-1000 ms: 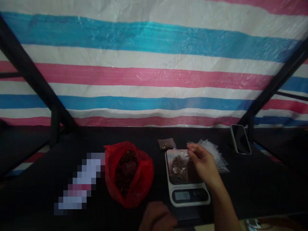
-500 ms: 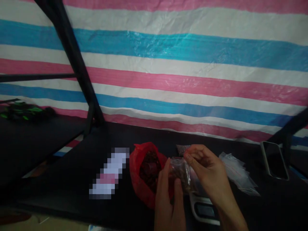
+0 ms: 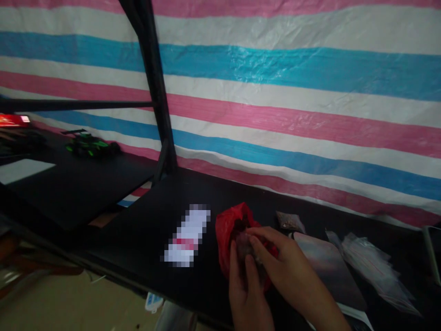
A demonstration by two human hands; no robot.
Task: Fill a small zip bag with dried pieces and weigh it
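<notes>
A small clear plastic bag [image 3: 245, 246] with some contents is held between both hands, over the red plastic bag [image 3: 225, 230] of dark brown bits. My left hand [image 3: 248, 287] grips it from the near side, fingers pointing up. From the right, my right hand [image 3: 280, 257] pinches its upper edge with thumb and fingers. The hands hide much of the small bag and of the red bag's mouth. Right of my right hand lies a digital scale [image 3: 332, 269] with a shiny flat plate. Behind the scale rests a filled small bag [image 3: 290, 221].
Several clear zip bags [image 3: 370, 257] lie in a pile to the right, with a phone [image 3: 433, 248] at the frame's edge. A blurred-out white slip [image 3: 189, 236] is left of the red bag. Farther left, a green toy car [image 3: 91, 146] sits beyond a black metal post [image 3: 156, 87].
Both hands have carried the small clear bag left, from beside the red bag to over its opening. The scale's plate now shows. My view has turned left.
</notes>
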